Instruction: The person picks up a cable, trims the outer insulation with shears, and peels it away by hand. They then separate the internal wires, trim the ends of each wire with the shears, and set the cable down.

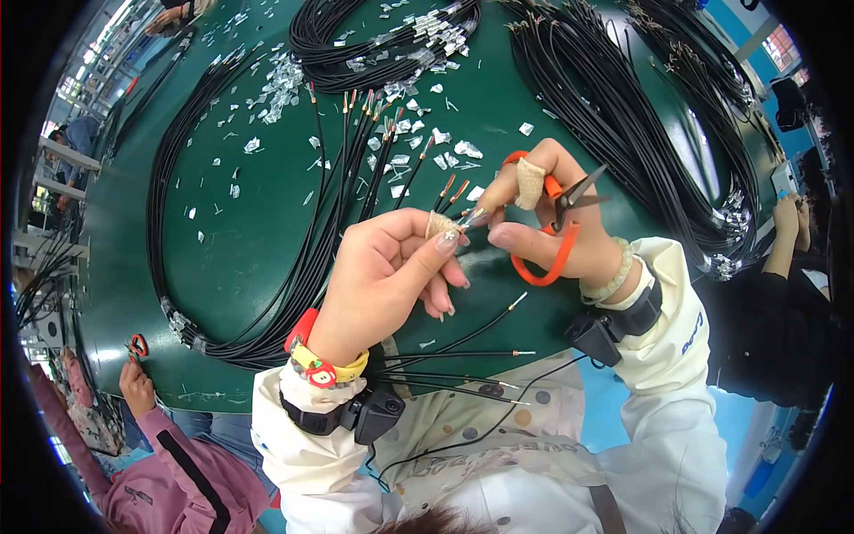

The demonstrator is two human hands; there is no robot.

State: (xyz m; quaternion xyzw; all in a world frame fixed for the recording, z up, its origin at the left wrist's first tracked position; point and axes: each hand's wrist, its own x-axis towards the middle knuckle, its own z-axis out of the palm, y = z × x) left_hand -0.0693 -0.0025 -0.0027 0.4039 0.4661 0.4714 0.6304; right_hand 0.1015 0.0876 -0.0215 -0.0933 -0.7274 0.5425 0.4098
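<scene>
Over the middle of the table, my left hand (378, 276) pinches the end of a black cable between thumb and forefinger. Thin wires and a bit of silvery material (473, 218) show at that end, too small to make out fully. My right hand (578, 245) has its fingertips close to the same spot. Hooked on its fingers is a pair of orange-handled scissors (580, 198), blades parted and pointing right, away from the cable end. Beige tape wraps both forefingers. Several black cables (334, 240) with stripped orange-brown ends lie just beyond my left hand.
Silvery scraps (283, 84) litter the green table (240, 276). Coiled black cables (320, 44) lie at the far side, and a large cable bundle (614, 107) at right. Loose cable ends (476, 354) stick out near my lap. A person in pink (182, 463) sits at left, another in black (765, 311) at right.
</scene>
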